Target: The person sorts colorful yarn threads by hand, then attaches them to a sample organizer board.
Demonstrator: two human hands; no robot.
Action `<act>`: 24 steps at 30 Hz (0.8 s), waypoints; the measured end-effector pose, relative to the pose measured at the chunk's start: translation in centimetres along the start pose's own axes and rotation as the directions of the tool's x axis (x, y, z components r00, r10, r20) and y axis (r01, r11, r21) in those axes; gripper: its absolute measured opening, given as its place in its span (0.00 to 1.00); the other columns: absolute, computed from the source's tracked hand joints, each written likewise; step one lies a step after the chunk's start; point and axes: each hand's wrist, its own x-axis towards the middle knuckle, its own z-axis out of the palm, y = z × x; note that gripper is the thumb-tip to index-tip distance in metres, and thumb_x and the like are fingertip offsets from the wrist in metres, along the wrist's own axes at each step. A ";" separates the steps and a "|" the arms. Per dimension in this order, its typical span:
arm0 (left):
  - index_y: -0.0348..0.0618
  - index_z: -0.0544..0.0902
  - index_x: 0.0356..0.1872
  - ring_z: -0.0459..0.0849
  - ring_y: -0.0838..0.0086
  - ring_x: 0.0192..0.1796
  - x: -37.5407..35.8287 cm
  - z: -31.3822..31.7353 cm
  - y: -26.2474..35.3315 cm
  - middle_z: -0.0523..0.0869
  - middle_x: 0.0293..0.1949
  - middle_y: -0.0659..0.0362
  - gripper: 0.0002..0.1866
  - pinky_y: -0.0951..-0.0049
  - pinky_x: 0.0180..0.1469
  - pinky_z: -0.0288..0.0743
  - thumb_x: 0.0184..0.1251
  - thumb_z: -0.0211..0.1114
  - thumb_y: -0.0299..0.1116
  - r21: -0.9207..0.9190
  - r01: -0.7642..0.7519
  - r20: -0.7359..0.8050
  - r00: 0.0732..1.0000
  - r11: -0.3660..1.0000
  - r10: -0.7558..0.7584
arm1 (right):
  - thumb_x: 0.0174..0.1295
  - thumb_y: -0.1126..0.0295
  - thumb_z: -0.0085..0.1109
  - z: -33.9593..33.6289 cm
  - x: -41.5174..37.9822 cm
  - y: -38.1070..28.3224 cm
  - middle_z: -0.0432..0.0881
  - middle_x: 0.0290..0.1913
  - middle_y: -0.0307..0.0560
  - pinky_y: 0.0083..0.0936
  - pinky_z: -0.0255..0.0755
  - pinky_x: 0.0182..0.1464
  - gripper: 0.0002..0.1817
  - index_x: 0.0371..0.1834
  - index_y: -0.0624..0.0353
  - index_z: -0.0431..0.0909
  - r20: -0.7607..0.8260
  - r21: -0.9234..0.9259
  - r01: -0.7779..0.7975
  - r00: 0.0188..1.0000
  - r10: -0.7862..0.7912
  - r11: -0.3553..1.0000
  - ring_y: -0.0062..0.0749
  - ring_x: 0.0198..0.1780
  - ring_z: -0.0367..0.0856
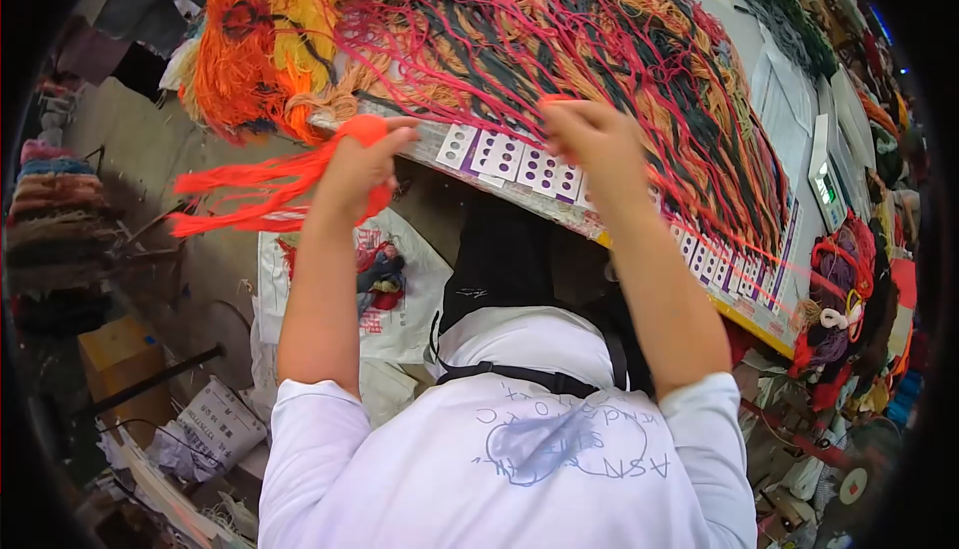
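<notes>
My left hand (362, 164) is closed around a bundle of bright orange-red yarn (250, 189), whose loose ends trail off to the left. It is just off the table's near edge. My right hand (591, 139), slightly blurred, is raised over the table edge with its fingers pinched. A bit of the same orange-red yarn shows at its fingertips. Below and beside it runs a row of white cards with punched holes (506, 159). Pink, black and tan yarn strands (619, 69) spread across the table behind the cards.
Orange and yellow yarn hanks (265, 39) hang over the table's left corner. A digital scale (827, 184) sits at the right, near coloured yarn bundles (844, 289). On the floor are a white printed sack (400, 279) and a cardboard box (125, 364).
</notes>
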 end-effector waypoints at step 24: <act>0.42 0.79 0.26 0.72 0.83 0.20 5.0 1.7 -0.5 0.77 0.19 0.66 0.05 0.80 0.21 0.66 0.59 0.62 0.31 0.331 -0.113 -0.033 0.991 0.937 0.132 | 0.50 0.73 0.61 6.2 1.8 7.7 0.79 0.34 0.48 0.33 0.75 0.35 0.06 0.32 0.61 0.81 0.015 -0.423 0.383 0.909 -0.416 0.822 0.42 0.32 0.81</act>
